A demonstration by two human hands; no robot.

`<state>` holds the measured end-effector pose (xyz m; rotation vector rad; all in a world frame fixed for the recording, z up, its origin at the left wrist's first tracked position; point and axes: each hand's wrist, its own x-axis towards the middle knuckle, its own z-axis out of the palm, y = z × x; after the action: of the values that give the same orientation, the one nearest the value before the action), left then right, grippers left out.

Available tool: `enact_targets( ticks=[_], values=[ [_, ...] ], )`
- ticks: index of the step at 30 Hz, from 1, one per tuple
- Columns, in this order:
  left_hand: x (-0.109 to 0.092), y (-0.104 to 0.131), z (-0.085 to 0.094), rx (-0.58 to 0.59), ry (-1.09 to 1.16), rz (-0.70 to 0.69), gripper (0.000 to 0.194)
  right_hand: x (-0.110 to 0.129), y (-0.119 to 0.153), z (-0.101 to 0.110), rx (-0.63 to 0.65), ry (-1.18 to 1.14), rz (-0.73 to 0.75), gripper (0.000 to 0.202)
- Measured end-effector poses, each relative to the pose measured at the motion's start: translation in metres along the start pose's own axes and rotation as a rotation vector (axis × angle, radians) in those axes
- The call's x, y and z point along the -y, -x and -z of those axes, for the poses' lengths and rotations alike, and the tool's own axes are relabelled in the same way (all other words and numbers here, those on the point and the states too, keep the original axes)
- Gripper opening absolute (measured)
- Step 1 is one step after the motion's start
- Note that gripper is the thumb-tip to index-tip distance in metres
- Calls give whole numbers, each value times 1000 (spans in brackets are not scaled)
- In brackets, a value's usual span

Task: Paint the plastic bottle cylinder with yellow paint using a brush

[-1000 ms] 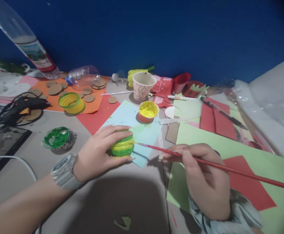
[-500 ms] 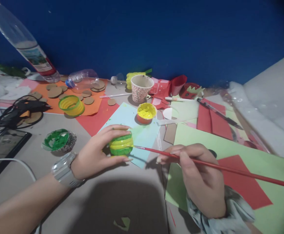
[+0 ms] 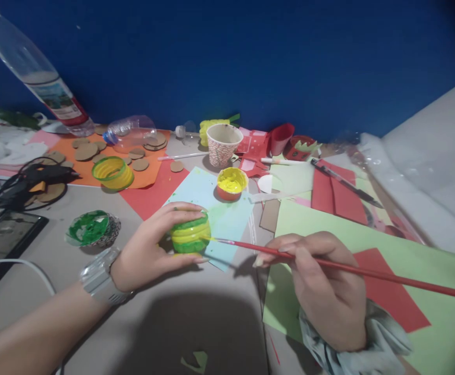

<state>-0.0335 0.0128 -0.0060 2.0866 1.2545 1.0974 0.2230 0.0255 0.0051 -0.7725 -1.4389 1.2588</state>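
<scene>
Now | left hand [image 3: 151, 250] clasps striped piece [image 3: 190, 233] | right hand [image 3: 327, 284] pinches brush [image 3: 262, 249] | risk: brush slip could smear yellow onto green

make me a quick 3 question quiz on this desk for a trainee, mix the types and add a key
1. Which hand holds the brush, its tip at the striped piece?

2. True or false: the blue-capped bottle lies on its side.

3. What colour is the paint nearest the watch?
A) red
B) yellow
C) green

Key:
1. The right hand.
2. True.
3. C.
</scene>
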Motion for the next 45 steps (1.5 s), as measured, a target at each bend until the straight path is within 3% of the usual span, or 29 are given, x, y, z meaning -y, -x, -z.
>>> enact_targets(
  ticks=[3, 13, 17, 20, 28, 32, 35, 41, 45],
  values=[
    [0, 0, 0, -14, 8, -23, 59, 1, -1, -3, 12, 12, -12, 17],
    [-1, 1, 1, -33, 0, -23, 59, -1, -3, 1, -139, 103, -49, 11],
    [-1, 0, 0, -20, -26, -42, 60, 2, 0, -2, -53, -48, -37, 15],
    [-1, 1, 0, -35, -24, -53, 60, 2, 0, -4, -4, -37, -26, 16],
    [-2, 1, 1, -44, -50, -27, 58, 1, -2, -3, -90, 78, -60, 11],
    [0, 1, 1, -29, -38, -5, 58, 3, -5, 3, -96, 27, -51, 12],
    [1, 2, 0, 2, -57, 36, 59, 4, -10, 8, -26, -82, -100, 15],
    [1, 1, 1, 103, -146, 110, 67, 0, -15, 12, 224, -226, -343, 20],
    [-1, 0, 1, 118, -162, 85, 62, -6, -13, 10, 252, -235, -381, 21]
  ],
)
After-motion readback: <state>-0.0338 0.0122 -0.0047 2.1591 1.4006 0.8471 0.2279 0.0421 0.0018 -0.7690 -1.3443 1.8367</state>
